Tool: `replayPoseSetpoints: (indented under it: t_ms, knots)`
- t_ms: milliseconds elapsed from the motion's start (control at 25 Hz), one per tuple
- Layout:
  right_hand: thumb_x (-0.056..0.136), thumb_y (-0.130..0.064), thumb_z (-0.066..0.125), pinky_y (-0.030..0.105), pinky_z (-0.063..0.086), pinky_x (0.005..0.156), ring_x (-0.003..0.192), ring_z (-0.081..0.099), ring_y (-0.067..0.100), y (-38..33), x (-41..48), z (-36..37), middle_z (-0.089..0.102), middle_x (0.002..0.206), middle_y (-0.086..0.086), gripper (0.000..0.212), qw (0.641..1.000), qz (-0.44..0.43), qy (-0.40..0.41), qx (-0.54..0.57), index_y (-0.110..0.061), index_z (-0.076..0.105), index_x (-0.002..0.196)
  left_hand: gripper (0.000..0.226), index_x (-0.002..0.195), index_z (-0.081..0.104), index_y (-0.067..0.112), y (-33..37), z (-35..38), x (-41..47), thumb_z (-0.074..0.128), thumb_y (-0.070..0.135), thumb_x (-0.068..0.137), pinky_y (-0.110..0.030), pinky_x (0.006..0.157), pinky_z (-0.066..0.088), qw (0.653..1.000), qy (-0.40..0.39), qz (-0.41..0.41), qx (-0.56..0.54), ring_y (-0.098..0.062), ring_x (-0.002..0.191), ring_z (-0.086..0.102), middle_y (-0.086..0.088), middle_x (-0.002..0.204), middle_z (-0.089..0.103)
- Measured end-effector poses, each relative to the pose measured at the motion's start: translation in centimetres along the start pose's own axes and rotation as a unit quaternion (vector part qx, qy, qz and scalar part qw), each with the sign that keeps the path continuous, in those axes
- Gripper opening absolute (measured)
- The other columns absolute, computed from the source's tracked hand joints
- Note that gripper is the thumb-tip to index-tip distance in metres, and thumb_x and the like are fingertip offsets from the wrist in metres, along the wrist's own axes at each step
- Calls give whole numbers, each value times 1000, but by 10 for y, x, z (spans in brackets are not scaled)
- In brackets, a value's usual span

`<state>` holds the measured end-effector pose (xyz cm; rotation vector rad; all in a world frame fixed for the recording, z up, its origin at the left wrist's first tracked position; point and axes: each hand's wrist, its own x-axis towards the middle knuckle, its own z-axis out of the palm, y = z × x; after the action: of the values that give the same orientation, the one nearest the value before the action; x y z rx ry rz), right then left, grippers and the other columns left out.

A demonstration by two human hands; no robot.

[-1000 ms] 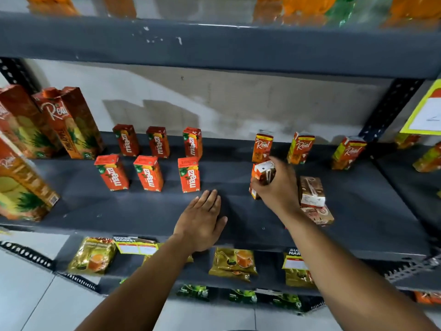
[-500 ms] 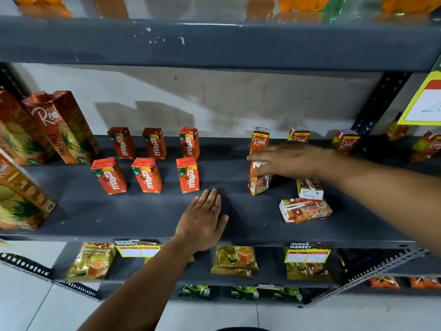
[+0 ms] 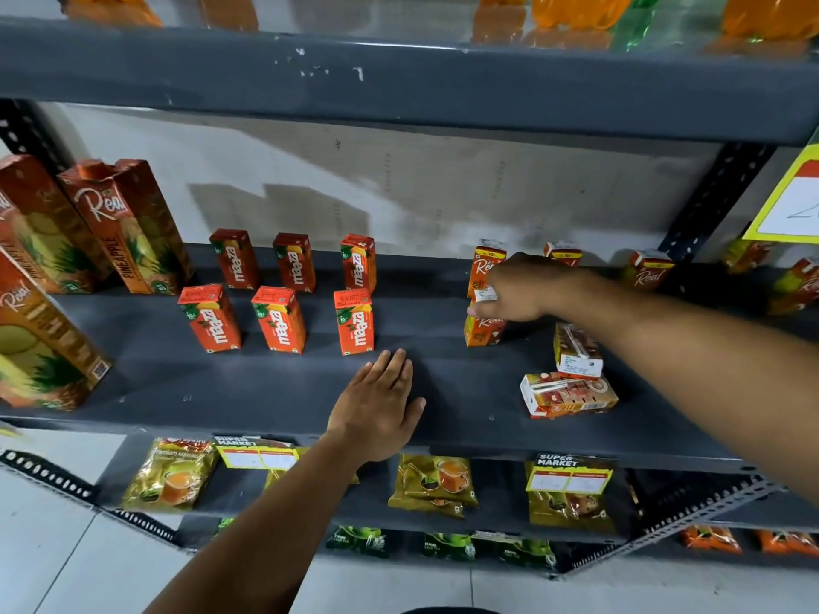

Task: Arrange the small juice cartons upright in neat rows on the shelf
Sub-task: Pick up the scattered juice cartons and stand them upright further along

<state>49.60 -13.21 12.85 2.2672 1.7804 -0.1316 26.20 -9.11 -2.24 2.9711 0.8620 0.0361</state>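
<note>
The right hand (image 3: 518, 288) gripped the top of a small Real carton (image 3: 483, 326) standing mid-shelf (image 3: 266, 383). The left hand (image 3: 376, 409) lay flat and open near the front edge. Two cartons (image 3: 569, 394) lay tipped nearby.

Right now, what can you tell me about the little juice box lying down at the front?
The fallen carton is a small cardboard box, orange and red with white edges. It lies flat on its side on the grey shelf, near the front edge. Another small carton leans on its back edge. No hand touches it.
</note>
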Motion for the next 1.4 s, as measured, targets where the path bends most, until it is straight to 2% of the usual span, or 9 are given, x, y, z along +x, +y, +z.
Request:
replayPoseSetpoints:
  t_ms: [120, 320, 440, 600, 720, 840, 1040, 1200, 1400]
  knots:
    - [89, -63, 47, 29, 34, 51, 56, 48, 15, -12, -2, -1, 53, 68, 5, 52, 999, 27, 16, 5, -15, 51, 70, 71, 148, 8, 9, -1, 0, 0, 5, 52, 93, -38, 118, 5, 1000, 0, -6, -2, -23, 146, -1, -9, 160, 3]
    - [82, -75, 45, 32, 48, 67, 73, 60, 20, 10, -1, -8, 61, 83, 6, 62, 993, 74, 21, 94, -15, 57, 91, 74, 148, 9, 8, -1, 0, -1, 1, 54, 90, -38, 118, 5, 1000, 3, -1, 1, -23, 146, 0, -9, 160, 5]
    - [85, -65, 54, 30, 41, 56, 61, 57, 20, 36, -17, -6, 59, 71, 8, 54, 973, 175, 56, 141, -11, 54, 78, 76, 148, 9, 8, -5, 1, -2, 0, 54, 89, -38, 118, 5, 1000, 7, -1, 1, -24, 146, 1, -9, 160, 6]
    - [83, -62, 59, 29, 46, 60, 73, 59, 22, 47, -60, 33, 62, 90, 10, 69, 922, 285, -90, 246, -3, 53, 120, 77, 148, 12, 8, -1, 4, -3, 0, 54, 88, -39, 118, 7, 1000, 9, 5, -2, -24, 146, 3, -10, 160, 8]
    - [73, -73, 61, 36, 53, 79, 101, 61, 30, 45, -80, 44, 61, 110, 11, 87, 898, 303, -62, 312, -5, 52, 126, 74, 148, 15, 7, -7, 4, -3, 5, 53, 91, -39, 118, 8, 1000, 24, 4, -6, -24, 146, 6, -11, 159, 12]
    - [72, -68, 67, 35, 49, 86, 113, 56, 30, 33, -84, 63, 54, 129, 13, 82, 920, 295, -30, 258, -9, 51, 127, 73, 147, 19, 6, -5, 7, -3, 8, 52, 92, -38, 117, 9, 999, 29, -3, -22, -25, 145, 8, -12, 158, 15]
    - [77, -51, 67, 34, 48, 73, 94, 61, 33, 52, -74, 50, 61, 98, 12, 48, 919, 321, 97, 209, -11, 52, 97, 75, 147, 16, 7, -4, 7, -1, 5, 53, 90, -38, 117, 8, 1000, 25, -3, -11, -24, 145, 8, -11, 159, 13]
    - [79, -46, 69, 35, 50, 74, 98, 63, 33, 63, -61, 39, 62, 103, 13, 58, 928, 313, 102, 176, -5, 53, 117, 78, 148, 12, 8, 2, 6, 1, -1, 55, 87, -37, 117, 5, 1000, 15, 4, -7, -23, 146, 3, -9, 160, 8]
    - [80, -48, 70, 32, 41, 67, 98, 63, 32, 67, -52, 32, 64, 109, 15, 61, 929, 295, 99, 200, -3, 53, 118, 80, 148, 10, 9, 2, 1, 4, -3, 56, 85, -38, 118, 6, 1000, 14, 2, -13, -23, 146, 2, -9, 160, 7]
